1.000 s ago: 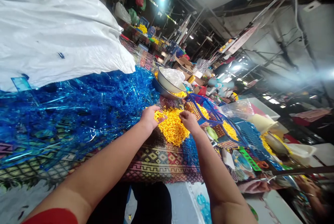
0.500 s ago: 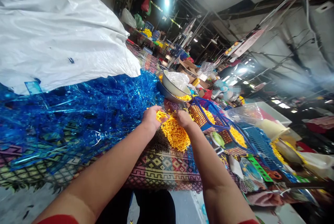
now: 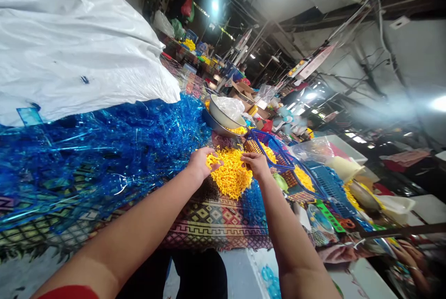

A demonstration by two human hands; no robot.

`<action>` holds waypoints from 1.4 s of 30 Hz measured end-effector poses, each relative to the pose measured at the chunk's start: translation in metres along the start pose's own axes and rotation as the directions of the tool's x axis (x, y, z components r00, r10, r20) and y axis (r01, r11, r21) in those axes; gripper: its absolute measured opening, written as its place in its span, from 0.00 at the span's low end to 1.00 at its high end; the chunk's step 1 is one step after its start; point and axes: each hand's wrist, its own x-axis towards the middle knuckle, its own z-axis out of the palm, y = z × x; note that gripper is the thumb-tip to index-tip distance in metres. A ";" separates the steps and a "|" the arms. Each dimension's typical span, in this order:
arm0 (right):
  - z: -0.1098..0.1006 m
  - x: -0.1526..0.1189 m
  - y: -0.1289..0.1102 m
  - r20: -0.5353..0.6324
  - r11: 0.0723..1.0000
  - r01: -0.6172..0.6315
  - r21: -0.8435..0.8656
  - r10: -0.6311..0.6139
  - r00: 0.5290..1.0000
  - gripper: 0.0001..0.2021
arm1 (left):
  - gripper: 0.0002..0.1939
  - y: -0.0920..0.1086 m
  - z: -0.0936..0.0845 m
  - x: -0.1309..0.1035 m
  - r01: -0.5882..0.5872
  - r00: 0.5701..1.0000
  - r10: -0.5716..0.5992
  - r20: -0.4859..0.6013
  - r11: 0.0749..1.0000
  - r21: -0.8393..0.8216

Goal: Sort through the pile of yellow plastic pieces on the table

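Note:
A heap of small yellow plastic pieces (image 3: 230,178) lies on a patterned woven cloth (image 3: 216,220). At the heap's left side my left hand (image 3: 201,163) is curled around some of the yellow pieces, which show between thumb and fingers. My right hand (image 3: 258,164) is at the heap's upper right edge, its fingertips pinched together; what they hold, if anything, is too small to tell. Just below my left hand sits a pile of tiny dark pieces (image 3: 207,190), partly hidden by my forearm.
Clear blue plastic parts (image 3: 146,136) spread to the left under a large white sheet (image 3: 87,43). Stacked bowls (image 3: 226,113) stand behind the heap. To the right are blue baskets (image 3: 284,162) with yellow pieces and a green slotted strip (image 3: 329,216). Another person's hand (image 3: 406,252) shows at far right.
My right hand has moved apart from my left, toward the heap's right edge, uncovering more of the heap. My left hand stays beside it with yellow pieces. The view has shifted slightly right.

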 end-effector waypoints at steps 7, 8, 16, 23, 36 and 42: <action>0.037 -0.028 -0.042 0.265 0.988 0.081 0.133 -0.115 0.957 0.15 | 0.13 -0.018 0.002 0.002 0.009 0.991 -0.015 0.131 0.999 0.042; 0.036 -0.026 -0.044 0.287 0.987 0.121 0.101 -0.146 0.947 0.16 | 0.12 -0.019 0.001 0.003 0.017 0.989 -0.022 0.144 0.999 0.037; -0.013 0.008 0.003 0.296 0.527 0.389 -0.756 -0.256 0.920 0.14 | 0.07 -0.011 0.000 0.003 0.049 0.986 -0.050 0.160 0.999 0.008; -0.006 -0.002 0.025 0.357 0.221 0.415 -0.883 -0.260 0.897 0.10 | 0.11 -0.010 0.000 -0.004 0.011 0.975 -0.011 0.223 1.000 0.003; -0.006 -0.011 0.010 0.017 0.981 0.091 -0.171 -0.089 0.996 0.11 | 0.14 -0.018 -0.001 0.003 -0.042 0.970 0.015 0.242 0.993 0.107; 0.006 -0.024 0.004 0.113 0.993 0.046 0.112 -0.059 0.992 0.13 | 0.17 -0.020 -0.002 0.003 0.001 0.961 -0.028 0.276 0.995 0.097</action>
